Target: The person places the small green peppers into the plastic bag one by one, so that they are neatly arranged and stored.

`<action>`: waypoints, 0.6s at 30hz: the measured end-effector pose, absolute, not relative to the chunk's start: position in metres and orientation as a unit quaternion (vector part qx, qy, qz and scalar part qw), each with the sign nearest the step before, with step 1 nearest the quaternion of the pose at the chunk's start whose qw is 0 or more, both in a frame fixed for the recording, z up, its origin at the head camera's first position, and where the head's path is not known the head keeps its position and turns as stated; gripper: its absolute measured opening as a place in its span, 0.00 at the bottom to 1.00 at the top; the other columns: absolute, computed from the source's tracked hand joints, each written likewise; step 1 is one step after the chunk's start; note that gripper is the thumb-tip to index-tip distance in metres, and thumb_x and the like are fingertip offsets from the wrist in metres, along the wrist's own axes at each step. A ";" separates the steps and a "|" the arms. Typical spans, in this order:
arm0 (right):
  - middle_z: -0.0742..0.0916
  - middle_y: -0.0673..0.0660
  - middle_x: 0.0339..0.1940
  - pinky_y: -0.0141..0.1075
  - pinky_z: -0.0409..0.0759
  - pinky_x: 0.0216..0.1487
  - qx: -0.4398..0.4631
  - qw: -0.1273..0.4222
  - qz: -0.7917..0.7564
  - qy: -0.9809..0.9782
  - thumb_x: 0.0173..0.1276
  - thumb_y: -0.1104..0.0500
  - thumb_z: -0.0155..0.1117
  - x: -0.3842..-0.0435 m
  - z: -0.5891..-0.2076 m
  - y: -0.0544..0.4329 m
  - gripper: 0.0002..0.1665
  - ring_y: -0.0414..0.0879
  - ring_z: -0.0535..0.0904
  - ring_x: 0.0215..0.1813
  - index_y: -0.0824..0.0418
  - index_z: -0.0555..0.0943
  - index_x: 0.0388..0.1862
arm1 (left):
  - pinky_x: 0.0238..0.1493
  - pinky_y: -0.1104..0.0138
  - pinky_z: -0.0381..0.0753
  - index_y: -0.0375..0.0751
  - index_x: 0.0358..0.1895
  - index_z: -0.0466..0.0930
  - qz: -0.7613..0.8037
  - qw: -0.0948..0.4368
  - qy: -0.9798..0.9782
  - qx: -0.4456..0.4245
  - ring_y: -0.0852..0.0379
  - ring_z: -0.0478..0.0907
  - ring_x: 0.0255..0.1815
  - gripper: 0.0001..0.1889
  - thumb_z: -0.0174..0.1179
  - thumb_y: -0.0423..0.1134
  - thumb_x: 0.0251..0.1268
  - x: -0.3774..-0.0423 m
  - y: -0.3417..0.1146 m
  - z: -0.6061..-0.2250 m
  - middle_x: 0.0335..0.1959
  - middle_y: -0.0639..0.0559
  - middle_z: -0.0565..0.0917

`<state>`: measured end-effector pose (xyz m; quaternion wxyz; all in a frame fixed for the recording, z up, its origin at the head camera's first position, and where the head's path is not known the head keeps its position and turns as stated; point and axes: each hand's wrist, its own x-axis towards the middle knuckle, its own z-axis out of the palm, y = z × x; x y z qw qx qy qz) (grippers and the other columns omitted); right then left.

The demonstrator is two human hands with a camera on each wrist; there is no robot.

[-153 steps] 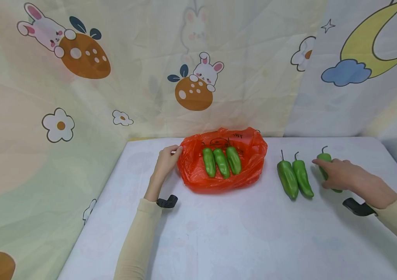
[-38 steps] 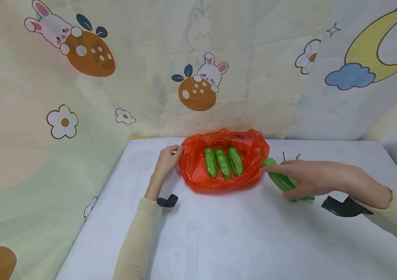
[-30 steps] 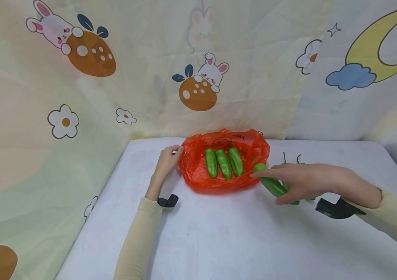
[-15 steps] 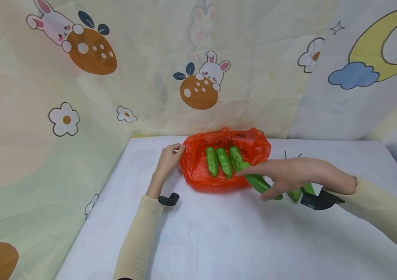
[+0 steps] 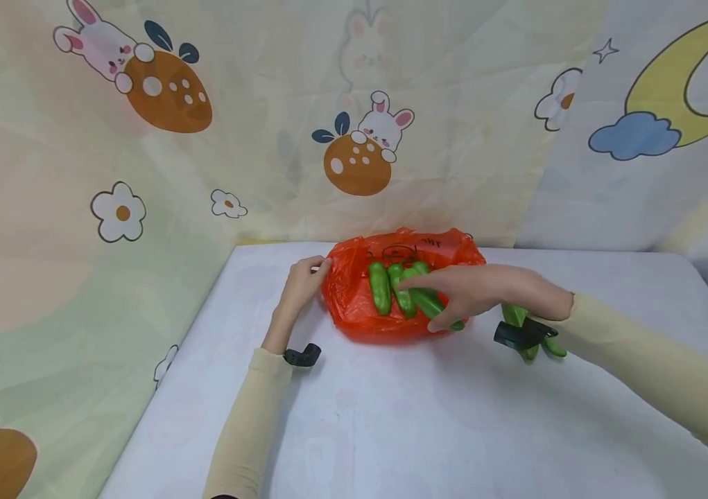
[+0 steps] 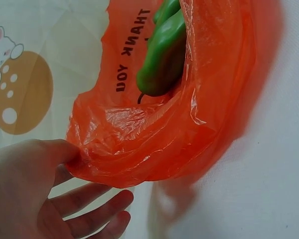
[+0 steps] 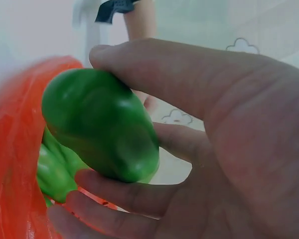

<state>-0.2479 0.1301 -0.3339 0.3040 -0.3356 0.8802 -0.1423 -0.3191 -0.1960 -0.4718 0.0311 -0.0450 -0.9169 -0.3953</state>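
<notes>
A red plastic bag [image 5: 354, 315] lies with its mouth spread near the table's back edge. Its left rim is pinched between thumb and forefinger of my left hand [image 5: 302, 283]; the left wrist view shows the other fingers loose below the rim [image 6: 109, 172]. Over the bag's right half, my right hand [image 5: 475, 287] holds a green pepper [image 5: 426, 303] between thumb and fingers, seen large in the right wrist view [image 7: 102, 124]. Three more green peppers lie inside the bag, the leftmost pepper [image 5: 381, 290] in plain sight, the rightmost partly hidden by the held one.
Two green peppers [image 5: 555, 348] lie on the white table [image 5: 391, 416] right of the bag, mostly covered by my right wrist and its black strap [image 5: 523, 334]. A patterned cloth backdrop [image 5: 254, 138] rises behind the table.
My right hand has taken a pepper from the table's right side and carried it leftward over the bag. My left hand stays at the bag's rim.
</notes>
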 end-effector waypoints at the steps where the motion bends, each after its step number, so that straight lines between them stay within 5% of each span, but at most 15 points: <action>1: 0.72 0.57 0.74 0.48 0.82 0.58 -0.331 0.304 -0.140 0.882 0.65 0.48 0.71 -0.250 -0.335 0.129 0.47 0.54 0.73 0.66 0.42 0.60 0.80 | 0.51 0.56 0.85 0.46 0.45 0.86 -0.395 0.031 -0.917 -0.044 0.50 0.83 0.45 0.18 0.51 0.53 0.77 -0.319 -0.196 -0.472 0.44 0.48 0.87; 4: 0.71 0.57 0.75 0.52 0.79 0.63 -0.332 0.298 -0.134 0.885 0.66 0.48 0.71 -0.258 -0.338 0.123 0.47 0.55 0.68 0.72 0.43 0.60 0.80 | 0.52 0.56 0.85 0.46 0.46 0.86 -0.394 0.031 -0.918 -0.042 0.50 0.83 0.45 0.18 0.50 0.53 0.77 -0.319 -0.196 -0.472 0.45 0.48 0.88; 18: 0.79 0.55 0.60 0.42 0.81 0.52 -0.276 0.322 -0.086 0.901 0.65 0.52 0.71 -0.296 -0.366 0.087 0.46 0.51 0.73 0.60 0.44 0.61 0.79 | 0.44 0.61 0.85 0.48 0.46 0.86 -0.399 0.031 -0.915 -0.043 0.52 0.81 0.40 0.18 0.51 0.54 0.77 -0.321 -0.194 -0.475 0.42 0.50 0.87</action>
